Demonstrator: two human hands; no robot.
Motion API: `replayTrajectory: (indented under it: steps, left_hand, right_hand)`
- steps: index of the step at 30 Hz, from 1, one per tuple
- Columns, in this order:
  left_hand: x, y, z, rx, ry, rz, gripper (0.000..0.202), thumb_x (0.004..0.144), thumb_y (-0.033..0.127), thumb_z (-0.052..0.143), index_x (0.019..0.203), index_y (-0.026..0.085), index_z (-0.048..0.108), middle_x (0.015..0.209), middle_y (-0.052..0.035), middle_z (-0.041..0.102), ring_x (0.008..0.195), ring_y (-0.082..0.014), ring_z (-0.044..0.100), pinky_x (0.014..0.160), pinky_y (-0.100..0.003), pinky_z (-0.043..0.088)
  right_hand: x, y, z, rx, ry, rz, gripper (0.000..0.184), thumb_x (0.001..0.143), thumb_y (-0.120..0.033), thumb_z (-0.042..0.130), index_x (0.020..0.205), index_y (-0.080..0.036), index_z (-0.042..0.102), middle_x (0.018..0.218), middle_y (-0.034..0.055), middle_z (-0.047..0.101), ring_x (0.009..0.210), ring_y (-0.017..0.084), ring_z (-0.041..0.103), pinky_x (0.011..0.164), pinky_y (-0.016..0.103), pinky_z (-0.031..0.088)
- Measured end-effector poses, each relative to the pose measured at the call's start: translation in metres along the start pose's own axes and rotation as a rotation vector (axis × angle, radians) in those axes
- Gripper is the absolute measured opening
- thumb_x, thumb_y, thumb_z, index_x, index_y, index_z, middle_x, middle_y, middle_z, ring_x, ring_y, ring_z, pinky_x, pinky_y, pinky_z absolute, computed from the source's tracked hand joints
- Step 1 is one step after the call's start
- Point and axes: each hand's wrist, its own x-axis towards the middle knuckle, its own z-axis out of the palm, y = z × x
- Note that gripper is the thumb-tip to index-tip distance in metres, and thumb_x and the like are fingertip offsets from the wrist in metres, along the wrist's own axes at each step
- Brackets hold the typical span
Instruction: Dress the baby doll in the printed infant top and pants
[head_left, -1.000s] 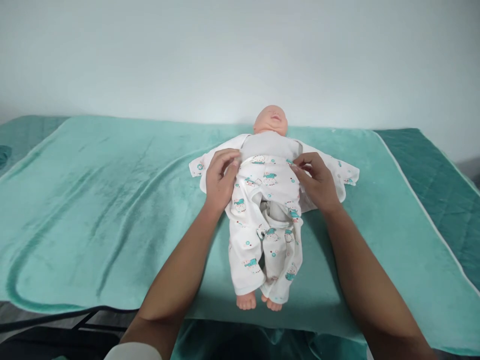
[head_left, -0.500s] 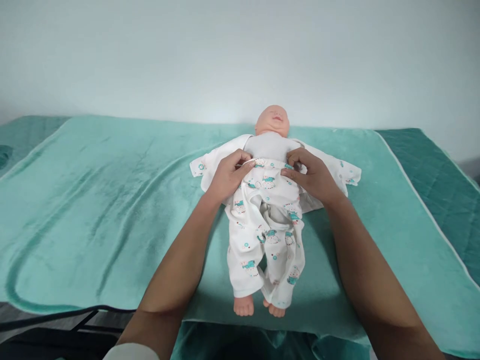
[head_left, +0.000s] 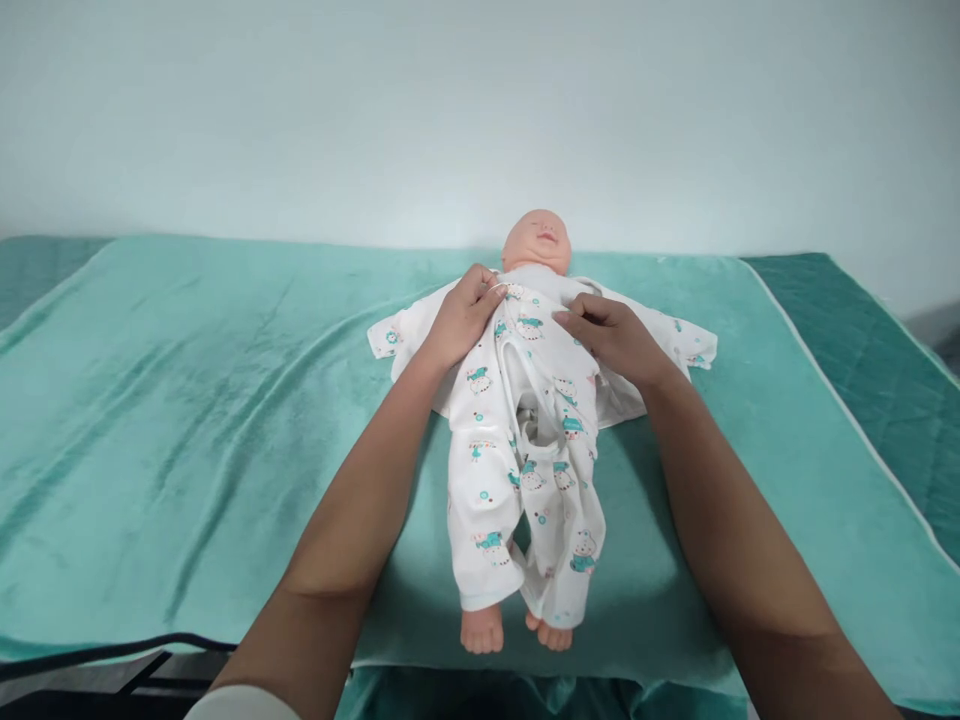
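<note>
Pants [head_left: 480, 410], white with a small teal print, cover the legs and belly of a baby doll [head_left: 537, 240] lying on its back, bare feet out of both cuffs and a gap open at the crotch. The left hand [head_left: 470, 312] has its fingers clamped on the waistband, up by the chest; the right hand [head_left: 613, 335] pinches the waistband's other side, slightly lower. A white shirt [head_left: 679, 342] lies open around the doll, sleeves spread. Beneath is a teal blanket [head_left: 247, 420], partly over a darker quilted cover [head_left: 877, 350].
</note>
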Motion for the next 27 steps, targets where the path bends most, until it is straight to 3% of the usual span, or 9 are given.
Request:
replayTrajectory:
  steps: [7,11,14,16,19,22,27]
  left_hand:
    - [0.014,-0.008,-0.002,-0.075,-0.017,-0.097,0.027,0.086,0.043,0.069,0.078,0.021,0.055,0.069,0.0013,0.048,0.064,-0.0147,0.040,0.063,-0.027,0.031]
    - [0.011,-0.004,-0.007,-0.061,-0.026,-0.106,0.026,0.087,0.043,0.067,0.078,0.021,0.057,0.072,0.0000,0.052,0.066,-0.0152,0.044,0.063,-0.027,0.032]
    - [0.007,0.002,-0.012,0.055,-0.033,-0.036,0.024,0.087,0.042,0.066,0.079,0.021,0.058,0.077,-0.0014,0.056,0.073,-0.0172,0.049,0.068,-0.029,0.038]
    - [0.006,0.005,-0.014,0.151,-0.011,0.081,0.021,0.086,0.038,0.067,0.079,0.021,0.058,0.091,-0.0041,0.063,0.089,-0.0206,0.054,0.080,-0.031,0.042]
    - [0.008,0.005,-0.014,0.216,-0.006,0.169,0.016,0.089,0.035,0.062,0.082,0.021,0.057,0.113,-0.0059,0.066,0.107,-0.0229,0.055,0.093,-0.034,0.041]
    - [0.015,0.000,-0.012,0.226,-0.014,0.101,0.015,0.093,0.034,0.056,0.085,0.022,0.054,0.097,-0.0031,0.067,0.090,-0.0199,0.057,0.084,-0.032,0.041]
    - [0.040,-0.011,-0.009,0.293,0.045,0.074,0.012,0.088,0.024,0.059,0.078,0.021,0.053,0.068,0.0020,0.053,0.067,-0.0158,0.045,0.067,-0.030,0.032]
  right_hand:
    - [0.033,0.022,0.006,0.151,0.208,0.086,0.053,0.083,-0.068,0.065,0.067,-0.023,0.044,0.064,-0.0027,0.036,0.060,0.013,0.030,0.055,0.028,0.028]
    - [0.034,0.026,0.010,0.127,0.345,0.096,0.053,0.085,-0.064,0.064,0.064,-0.023,0.039,0.063,-0.0026,0.034,0.060,0.013,0.031,0.056,0.029,0.028]
    - [0.027,0.025,0.008,-0.031,0.401,0.037,0.046,0.088,-0.061,0.062,0.067,-0.024,0.045,0.064,-0.0020,0.041,0.063,0.015,0.037,0.060,0.030,0.034]
    - [0.024,0.024,0.005,-0.135,0.387,-0.048,0.043,0.089,-0.060,0.061,0.069,-0.024,0.047,0.069,-0.0006,0.049,0.069,0.018,0.045,0.066,0.033,0.040]
    - [0.025,0.025,0.001,-0.226,0.329,-0.216,0.042,0.090,-0.060,0.060,0.070,-0.025,0.049,0.095,0.0048,0.064,0.094,0.024,0.057,0.088,0.041,0.045]
    - [0.029,0.029,0.000,-0.237,0.267,-0.189,0.040,0.092,-0.060,0.056,0.073,-0.025,0.052,0.110,0.0060,0.068,0.104,0.027,0.059,0.092,0.043,0.043]
    - [0.036,0.037,-0.003,-0.332,0.362,0.000,0.030,0.093,-0.048,0.057,0.074,-0.025,0.052,0.075,0.0013,0.063,0.070,0.019,0.052,0.068,0.034,0.037]
